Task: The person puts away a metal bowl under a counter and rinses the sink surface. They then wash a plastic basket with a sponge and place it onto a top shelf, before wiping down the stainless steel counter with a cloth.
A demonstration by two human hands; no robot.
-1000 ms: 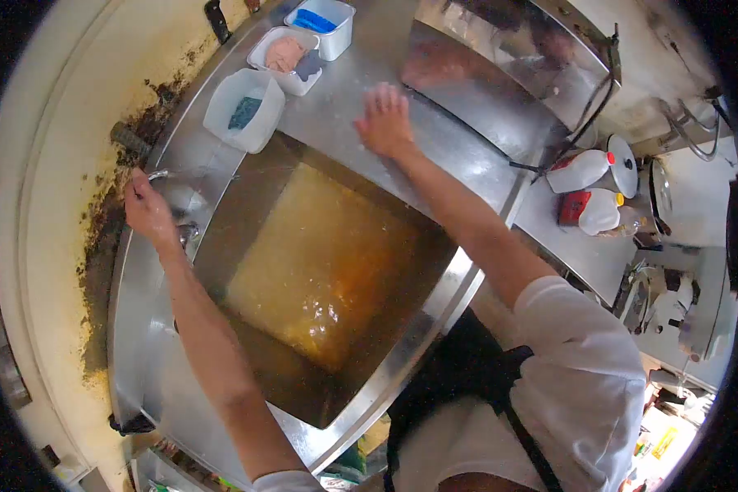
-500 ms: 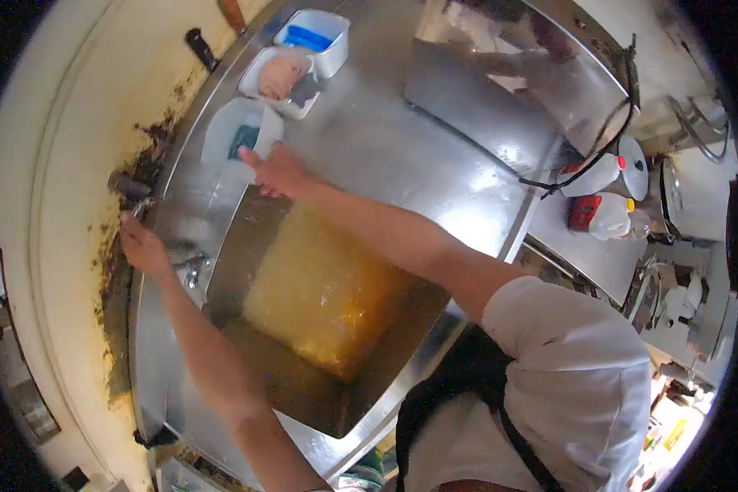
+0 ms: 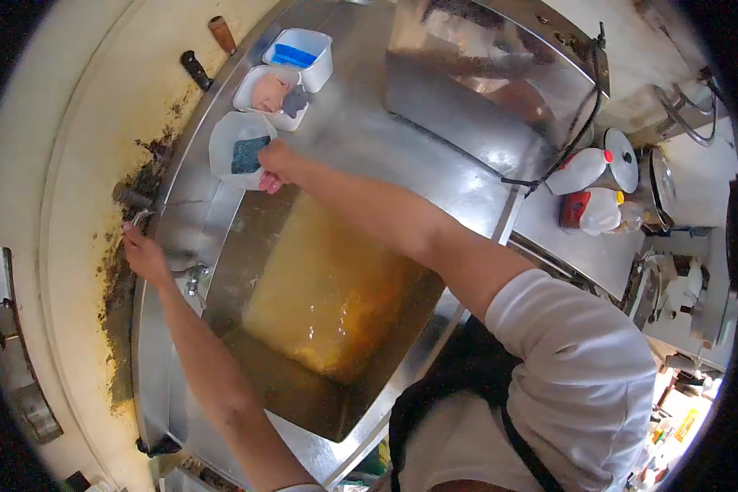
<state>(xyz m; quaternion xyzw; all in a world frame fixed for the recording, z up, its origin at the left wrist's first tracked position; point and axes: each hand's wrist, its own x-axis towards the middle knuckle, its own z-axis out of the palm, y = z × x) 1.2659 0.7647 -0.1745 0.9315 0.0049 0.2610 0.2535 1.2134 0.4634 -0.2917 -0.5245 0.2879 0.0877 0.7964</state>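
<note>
My right hand [image 3: 276, 164] has its fingers closed at the rim of a white container [image 3: 224, 141], beside a dark green scouring pad [image 3: 250, 155] inside it. The fingers seem to pinch the pad's edge or the container's rim; which one is not clear. My left hand [image 3: 143, 252] is at the wall side of the sink, its fingers closed on a small metal tap handle [image 3: 140, 218]. Below the hands, a yellowish block-like mass [image 3: 320, 287] lies in murky liquid in the sink [image 3: 250, 369]. A faucet [image 3: 193, 280] stands at the sink's edge.
Beyond the pad's container are a white tub with pinkish and grey contents [image 3: 272, 94] and one with something blue [image 3: 293, 56]. A large metal box [image 3: 484, 90] stands on the counter. Jugs [image 3: 603, 211] are at the right; two handles [image 3: 221, 34] stick up by the wall.
My right hand has gone from an extended finger over the container to closed fingers at its rim. The pad looks shifted and more spread out. My left hand stays at the tap handle.
</note>
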